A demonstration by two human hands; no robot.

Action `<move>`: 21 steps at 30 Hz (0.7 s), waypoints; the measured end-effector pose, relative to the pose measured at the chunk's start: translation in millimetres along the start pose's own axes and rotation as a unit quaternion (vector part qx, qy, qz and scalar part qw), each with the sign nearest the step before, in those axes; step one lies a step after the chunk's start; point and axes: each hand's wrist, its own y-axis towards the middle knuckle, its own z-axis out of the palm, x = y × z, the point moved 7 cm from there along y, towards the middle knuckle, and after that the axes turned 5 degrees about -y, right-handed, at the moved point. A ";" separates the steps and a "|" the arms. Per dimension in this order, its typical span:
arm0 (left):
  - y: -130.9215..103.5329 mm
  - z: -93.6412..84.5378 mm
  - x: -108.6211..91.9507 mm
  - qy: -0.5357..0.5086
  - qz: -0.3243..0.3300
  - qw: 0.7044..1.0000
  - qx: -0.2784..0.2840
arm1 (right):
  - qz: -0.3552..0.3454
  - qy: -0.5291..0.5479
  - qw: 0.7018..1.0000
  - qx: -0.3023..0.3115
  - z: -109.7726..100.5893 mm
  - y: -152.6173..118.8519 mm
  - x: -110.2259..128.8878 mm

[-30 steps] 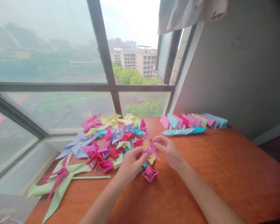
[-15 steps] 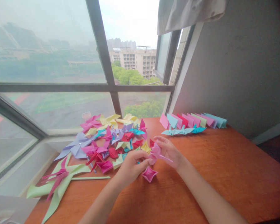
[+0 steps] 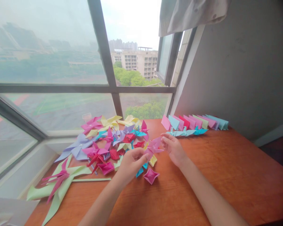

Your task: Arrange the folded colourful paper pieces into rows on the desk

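Note:
A pink origami crane point(image 3: 154, 145) is up above the table between my two hands. My left hand point(image 3: 132, 162) pinches its left end between thumb and fingers. At its right side, my right hand point(image 3: 174, 148) has its fingertips closed on the crane's edge. Just below lies a magenta folded paper boat point(image 3: 151, 176), points upward. Close to my left fingers are a yellow folded piece point(image 3: 153, 160) and a blue folded piece point(image 3: 140, 172), partly covered by the hand.
Several paper boats, cranes and pinwheels point(image 3: 80, 146) crowd the table's left side. A large green pinwheel point(image 3: 61, 185) with a magenta crane on it sits front left. At the back right stand folded cards point(image 3: 191, 121) behind blue cranes point(image 3: 188, 132). A window point(image 3: 113, 89) borders the table point(image 3: 226, 175).
The pink crane has turned, and its wings now show spread. My right hand has drawn back slightly from it, uncovering yellow and blue pieces below.

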 end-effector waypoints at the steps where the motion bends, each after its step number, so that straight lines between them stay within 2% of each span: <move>1: 0.4 -2.3 -0.5 -0.006 -0.003 1.000 -0.014 | -0.024 -0.019 0.999 -0.015 -1.2 -0.4 3.0; 3: 0.7 -6.0 -2.2 -0.016 -0.010 0.999 -0.039 | -0.064 -0.067 0.995 -0.021 1.4 -3.8 9.2; 6: 0.7 -8.9 -5.0 -0.029 -0.014 0.998 -0.060 | -0.114 -0.155 0.981 0.020 14.8 -13.4 18.2; 12: 2.2 -11.3 -1.3 -0.019 0.002 0.998 -0.066 | -0.203 -0.312 0.921 0.117 40.1 -32.2 22.5; 15: 2.6 -10.7 3.4 0.017 0.007 0.998 -0.053 | -0.247 -0.368 0.890 0.106 43.7 -35.1 22.0; 21: 1.9 -5.7 5.6 0.042 0.008 0.999 -0.021 | -0.271 -0.421 0.862 0.084 46.7 -35.1 21.8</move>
